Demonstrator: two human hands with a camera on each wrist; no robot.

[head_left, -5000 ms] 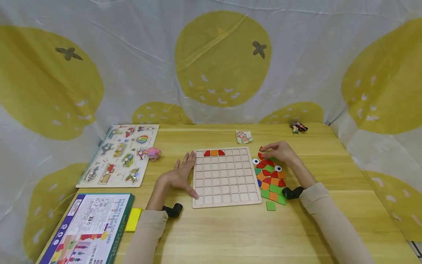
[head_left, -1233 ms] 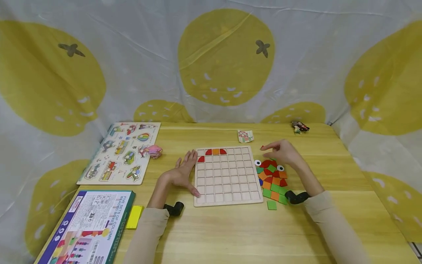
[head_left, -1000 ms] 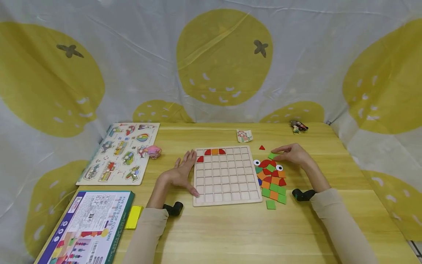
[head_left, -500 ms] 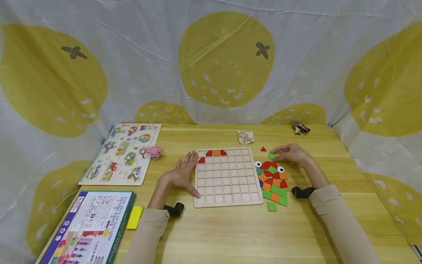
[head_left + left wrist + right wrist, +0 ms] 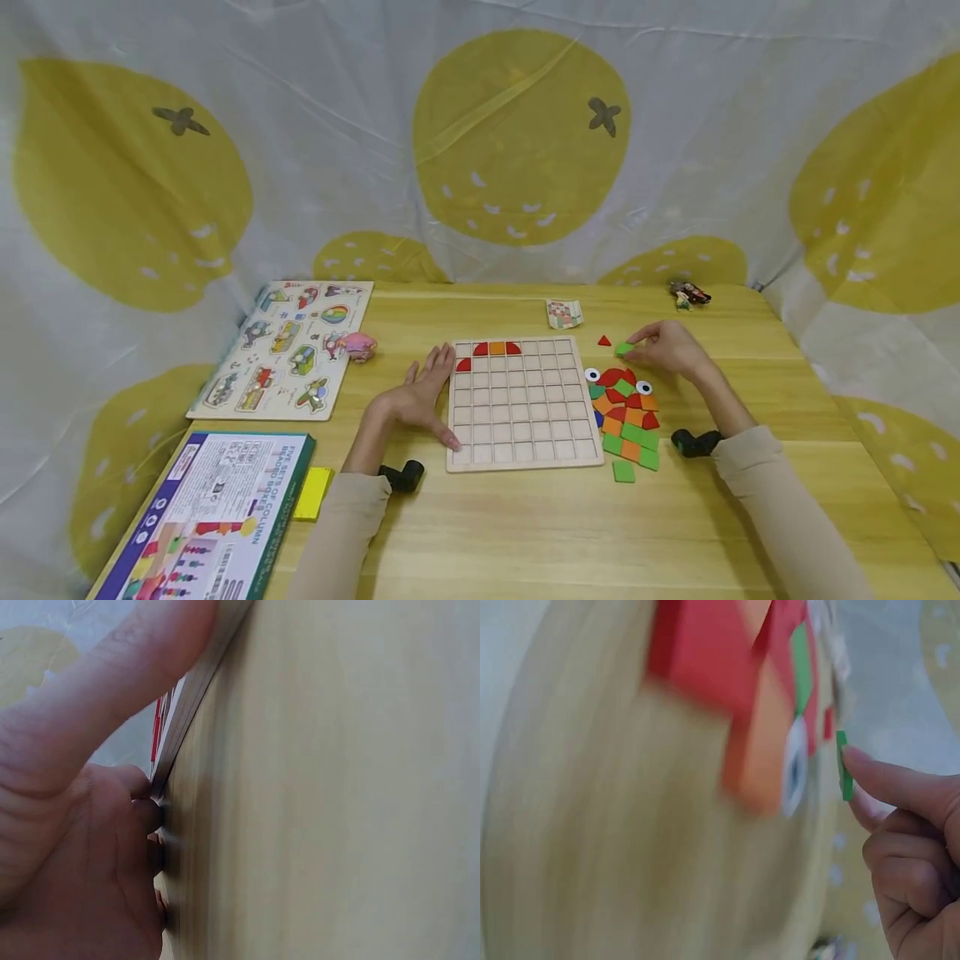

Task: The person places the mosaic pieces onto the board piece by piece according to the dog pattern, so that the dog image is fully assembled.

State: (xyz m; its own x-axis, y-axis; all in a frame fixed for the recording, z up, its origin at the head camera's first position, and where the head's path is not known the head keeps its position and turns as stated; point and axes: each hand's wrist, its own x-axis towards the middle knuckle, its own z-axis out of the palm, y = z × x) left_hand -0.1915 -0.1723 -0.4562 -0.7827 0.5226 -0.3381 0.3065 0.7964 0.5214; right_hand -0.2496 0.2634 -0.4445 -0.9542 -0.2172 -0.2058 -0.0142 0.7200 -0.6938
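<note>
In the head view a wooden board with a square grid lies flat on the table. Three pieces sit in its top row, an orange square between two red curved ones; another red curved piece is at the left of the second row. My left hand rests along the board's left edge, fingers spread, thumb at the lower left corner. Between thumb and finger, my right hand pinches a green tile, raised off the table in the right wrist view. A red triangle lies just left of it.
Overlapping red, orange and green tiles with eye discs lie right of the board, one green square apart. A picture card is behind. At left are a peg puzzle, a pink toy, a box and a yellow block.
A red curved piece has appeared in the board's second row. My right hand has let go of the red triangle, taken the green tile and raised it slightly. The left hand stays put.
</note>
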